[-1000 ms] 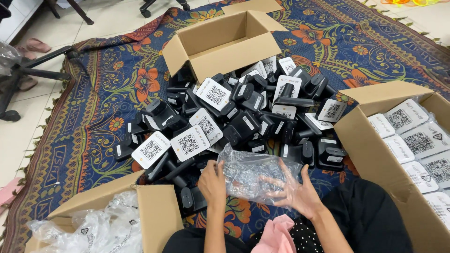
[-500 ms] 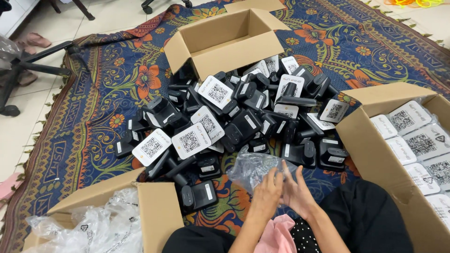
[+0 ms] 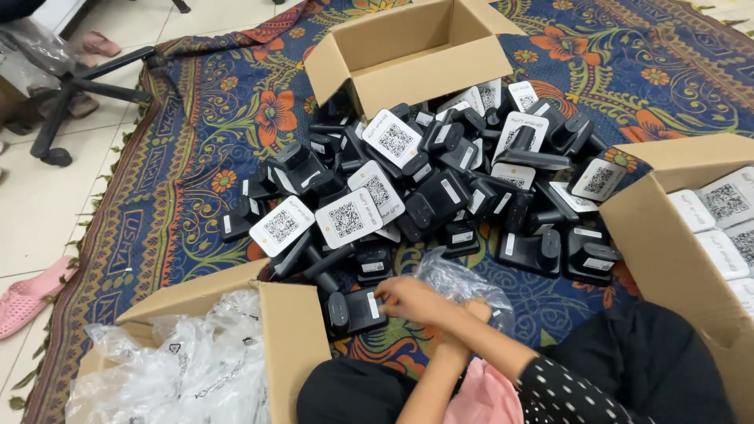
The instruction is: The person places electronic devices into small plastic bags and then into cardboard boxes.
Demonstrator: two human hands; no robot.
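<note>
My right hand [image 3: 414,301] reaches left across my body, its fingers closed on the end of a black stand-shaped device [image 3: 352,312] lying on the rug beside the near-left box. Behind that forearm, my left hand [image 3: 473,311] grips a crumpled clear plastic bag [image 3: 454,281]; only part of this hand shows. Just beyond both hands lies a big heap of the same black devices [image 3: 440,196], several of them carrying white square code cards [image 3: 348,219].
An open cardboard box [image 3: 294,345] at near left holds crumpled clear bags. A box [image 3: 660,235] on the right holds white-carded devices. An empty open box [image 3: 424,74] stands behind the heap. Everything sits on a patterned blue rug [image 3: 196,157]. A chair base [image 3: 75,86] and a pink slipper [image 3: 27,294] are on the tiles at left.
Both hands were spread on the clear bag, then came together over it. Now my right hand has crossed left onto a black device, and the bag is bunched in my left hand.
</note>
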